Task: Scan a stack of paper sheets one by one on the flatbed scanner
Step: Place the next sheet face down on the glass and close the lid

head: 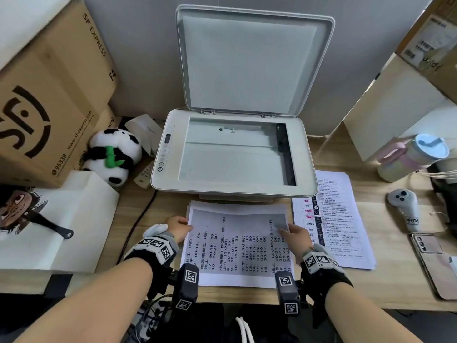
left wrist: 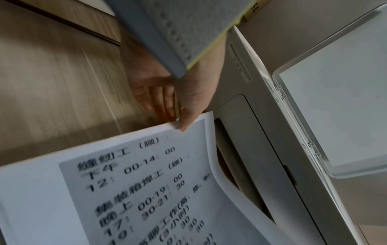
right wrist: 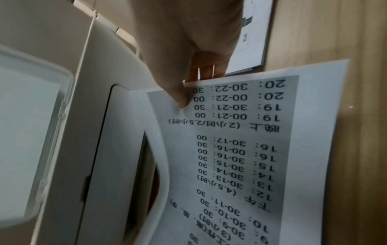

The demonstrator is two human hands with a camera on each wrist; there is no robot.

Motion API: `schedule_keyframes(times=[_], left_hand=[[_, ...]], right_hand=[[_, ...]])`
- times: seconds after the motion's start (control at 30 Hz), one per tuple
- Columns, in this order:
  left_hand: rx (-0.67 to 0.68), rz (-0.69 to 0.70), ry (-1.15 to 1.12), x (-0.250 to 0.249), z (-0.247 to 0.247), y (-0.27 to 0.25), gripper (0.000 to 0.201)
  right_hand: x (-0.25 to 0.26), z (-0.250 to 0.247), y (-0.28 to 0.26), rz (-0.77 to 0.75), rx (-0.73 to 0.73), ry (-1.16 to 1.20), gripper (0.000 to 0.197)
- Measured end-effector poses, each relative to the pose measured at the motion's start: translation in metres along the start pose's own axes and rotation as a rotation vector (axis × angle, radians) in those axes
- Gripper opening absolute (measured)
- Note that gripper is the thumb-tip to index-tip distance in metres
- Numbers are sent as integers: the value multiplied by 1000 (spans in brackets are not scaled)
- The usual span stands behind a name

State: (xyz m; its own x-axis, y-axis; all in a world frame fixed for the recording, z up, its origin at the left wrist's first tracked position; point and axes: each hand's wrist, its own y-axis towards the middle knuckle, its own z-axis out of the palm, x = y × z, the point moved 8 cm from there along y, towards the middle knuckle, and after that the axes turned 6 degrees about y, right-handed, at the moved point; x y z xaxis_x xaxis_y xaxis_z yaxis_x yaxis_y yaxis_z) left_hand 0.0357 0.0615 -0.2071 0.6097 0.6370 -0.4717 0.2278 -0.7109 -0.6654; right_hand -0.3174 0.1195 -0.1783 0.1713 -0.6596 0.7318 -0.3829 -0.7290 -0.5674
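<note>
A white flatbed scanner (head: 158, 179) stands at the back of the desk with its lid (head: 252, 60) raised and its glass (head: 232, 154) bare. In front of it I hold a printed sheet (head: 237, 246) lifted above the stack of paper (head: 195, 205). My left hand (head: 179, 227) pinches the sheet's far left corner, thumb on top (left wrist: 185, 122). My right hand (head: 294, 235) pinches the far right corner, thumb pressing the print (right wrist: 180, 99). In both wrist views the sheet (left wrist: 146, 182) (right wrist: 230, 149) bows upward in front of the scanner's paper slot.
A second pile of printed pages (head: 338, 219) lies right of the sheet. A plush panda (head: 112, 157) and cardboard boxes (head: 49, 95) crowd the left. On the right are a lidded cup (head: 415, 157), a white controller (head: 404, 206) and a phone (head: 432, 263).
</note>
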Motion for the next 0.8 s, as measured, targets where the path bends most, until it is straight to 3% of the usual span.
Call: schedule_keyframes(times=[0.1,0.17,0.23,0.33,0.43,0.5,0.57,0.67,0.8], left_hand=[[75,32,-61,-7,-1,-8,35],[222,25,-100,-8,3,-12,38],[391,47,-49,-16,7,-20,26],[525,157,0,-46,2,-34,12],[577,263,58,-87,-18,-53,27],[598,330,74,-112,-34,-58,38],[556,394,-16,-141,-58,-58,36],[347,480,-217,-185,-108,-61,10],[117,608,-505,-224,-163,-69,15]], right_hand=[[-6,-9,-1,50,-42,147,18],[-7,-21,-1,75,-124,178,24],[-4,-36,-2,66,-194,229,27],[13,-55,-1,9,-269,353,24],[48,-75,-2,-112,-327,457,27],[79,-83,-5,-222,-334,466,16],[117,-89,-10,-342,-316,465,10],[172,-98,-12,-489,-305,438,20],[228,-104,-21,-616,-290,505,25]])
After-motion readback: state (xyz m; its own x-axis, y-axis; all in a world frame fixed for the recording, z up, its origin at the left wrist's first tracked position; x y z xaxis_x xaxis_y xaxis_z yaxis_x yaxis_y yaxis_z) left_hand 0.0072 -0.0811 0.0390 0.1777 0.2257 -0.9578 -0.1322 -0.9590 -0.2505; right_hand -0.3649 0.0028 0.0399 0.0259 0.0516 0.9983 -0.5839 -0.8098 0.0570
